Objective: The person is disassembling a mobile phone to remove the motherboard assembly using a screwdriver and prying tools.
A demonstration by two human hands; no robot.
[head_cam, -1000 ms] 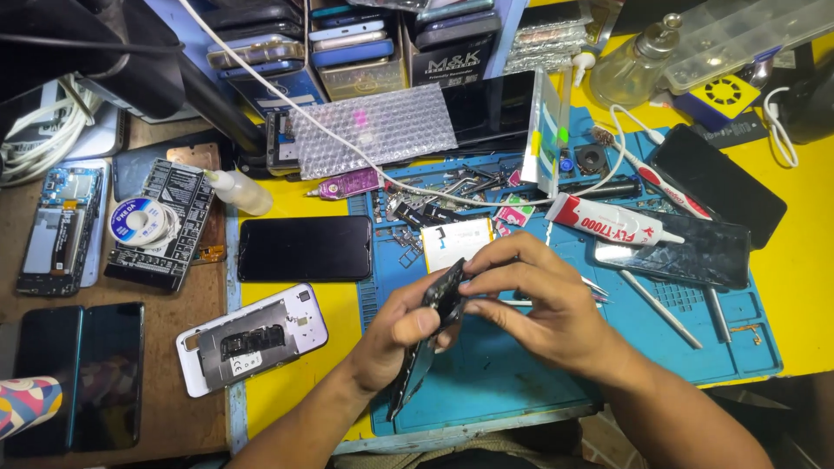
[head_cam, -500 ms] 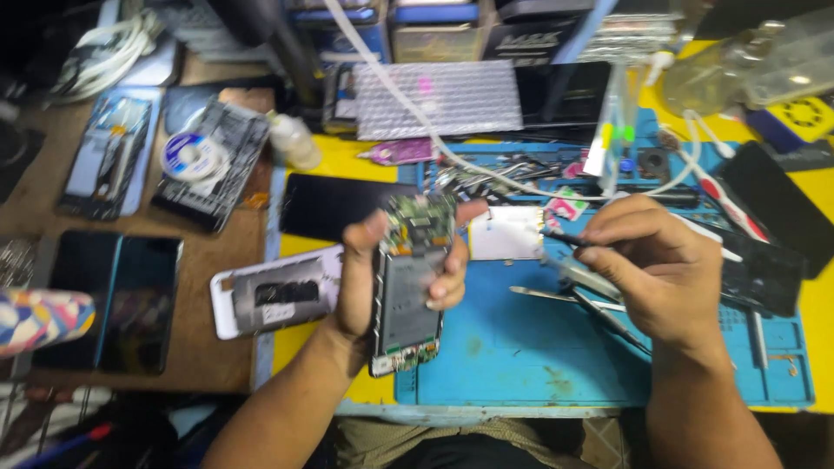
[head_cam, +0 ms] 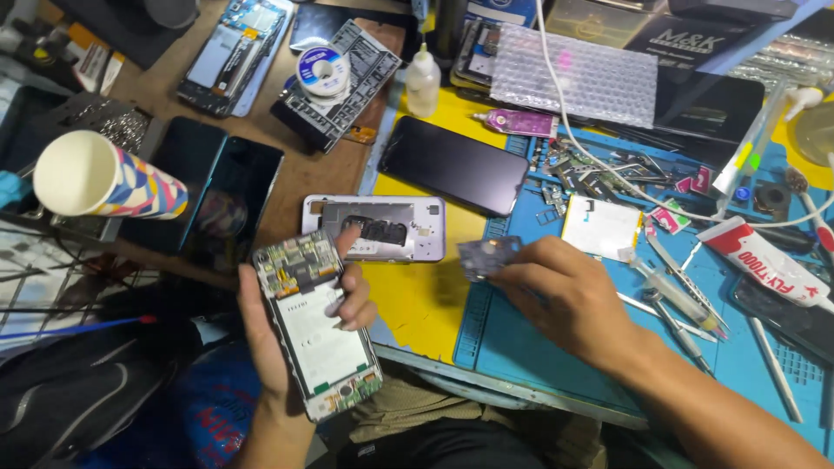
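Blue repair mat (head_cam: pixel 556 347) on cluttered bench, L hand (head_cam: pixel 287 339) gripping opened phone (head_cam: pixel 317 326).

I can't make out the small part (head_cam: pixel 488 257) blurred at my right hand's (head_cam: pixel 569 300) fingertips; glue tube (head_cam: pixel 764 263) runs off frame.

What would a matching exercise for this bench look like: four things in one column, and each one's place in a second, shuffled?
Things:
1. opened phone
2. small flat part
3. paper cup
4. solder spool

Places:
A. lying on its side at the far left
B. in the left hand
C. on a ribbed case at the top
D. at the right hand fingertips

Pairs: 1-B, 2-D, 3-A, 4-C
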